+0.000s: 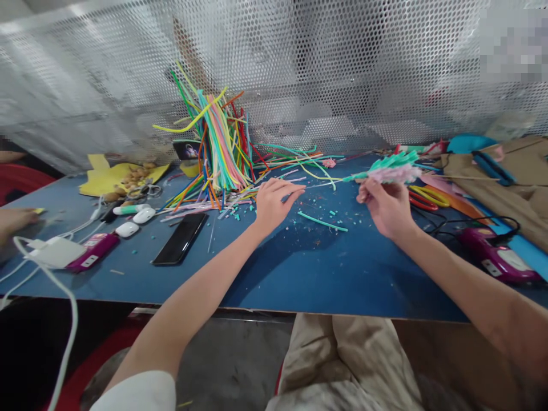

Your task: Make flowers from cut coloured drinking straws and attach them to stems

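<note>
My right hand [385, 208] is closed around a bunch of fuzzy pipe cleaners [391, 168], mint green above and pale pink below, shaped like a flower. A thin pale stem [323, 184] runs from it towards the left. Its far end lies in the fingertips of my left hand [276, 202], which are pinched together. Beneath the hands, a loose mint-green pipe cleaner [323, 221] rests on the blue table [295, 279] among small green clippings.
A tall bundle of coloured pipe cleaners [220, 142] stands by the perforated metal panel [334, 68]. Left are a black phone [180, 240], a purple power strip [94, 251] and white cables. Pliers [428, 197] and another purple power strip [499, 257] lie right. Another person's hand [17, 220] shows far left.
</note>
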{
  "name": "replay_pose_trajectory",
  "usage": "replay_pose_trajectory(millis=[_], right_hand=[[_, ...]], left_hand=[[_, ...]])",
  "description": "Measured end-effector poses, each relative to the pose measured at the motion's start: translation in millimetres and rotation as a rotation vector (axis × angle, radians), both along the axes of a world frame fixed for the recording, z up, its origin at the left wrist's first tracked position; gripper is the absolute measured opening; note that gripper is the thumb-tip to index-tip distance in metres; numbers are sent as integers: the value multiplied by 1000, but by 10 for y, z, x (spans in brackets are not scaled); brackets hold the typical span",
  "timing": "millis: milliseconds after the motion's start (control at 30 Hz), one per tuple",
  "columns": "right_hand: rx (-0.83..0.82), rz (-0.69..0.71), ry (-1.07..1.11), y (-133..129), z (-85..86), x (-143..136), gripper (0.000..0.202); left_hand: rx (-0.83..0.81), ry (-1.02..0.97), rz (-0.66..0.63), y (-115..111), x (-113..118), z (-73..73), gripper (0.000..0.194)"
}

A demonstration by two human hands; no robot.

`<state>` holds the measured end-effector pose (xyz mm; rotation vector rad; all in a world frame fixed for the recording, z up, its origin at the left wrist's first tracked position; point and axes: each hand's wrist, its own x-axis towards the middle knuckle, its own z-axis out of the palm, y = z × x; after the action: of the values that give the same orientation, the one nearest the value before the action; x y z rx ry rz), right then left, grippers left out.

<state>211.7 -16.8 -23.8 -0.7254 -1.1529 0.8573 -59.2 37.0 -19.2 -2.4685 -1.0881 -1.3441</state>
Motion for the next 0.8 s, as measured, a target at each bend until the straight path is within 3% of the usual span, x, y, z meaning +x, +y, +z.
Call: replay_pose_trajectory(millis=[167, 300, 500, 633, 800], right_hand=[[-77, -86, 118, 118, 92, 179, 26], [-82, -72, 193, 119, 116, 191, 29], [-94, -61, 60, 148, 119, 296, 26], [-111, -41, 126, 209, 89, 348, 28], [-138, 42, 109, 157, 65, 187, 19]], left_hand=[[-99, -58, -72, 54, -4, -9, 23], [-118, -20, -133, 33, 41, -23, 22], [-147, 33, -153, -4, 91, -47, 23], [-186, 168, -270, -25, 150, -98, 21], [-263, 385, -396, -125, 313, -209, 25]])
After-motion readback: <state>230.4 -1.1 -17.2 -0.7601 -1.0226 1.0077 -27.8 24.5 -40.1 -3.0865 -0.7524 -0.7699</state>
